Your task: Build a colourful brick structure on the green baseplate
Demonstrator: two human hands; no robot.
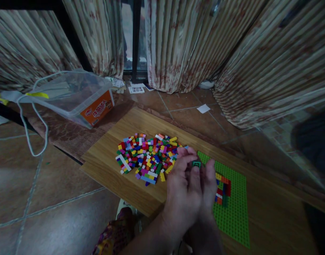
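Note:
My two hands are pressed together above the tabletop, between a brick pile and a baseplate. My left hand [182, 191] is closed on a small dark green toy brick [196, 164], its thumb lying against the brick. My right hand [209, 184] is close against it on the right, its fingers curled around the same brick and partly hidden. Behind the right hand lies a light green studded baseplate [235, 212]. A structure of red, orange, yellow and blue bricks [226, 186] stands on it, partly covered by that hand. Left of my hands spreads a pile of loose coloured bricks [149, 156].
The wooden table [106, 156] runs diagonally from back left to front right. A clear plastic box [77, 95] with an orange label stands beyond its left end. White paper [203, 108] lies on the tiled floor near the curtains [178, 46]. My foot [126, 207] shows below the table edge.

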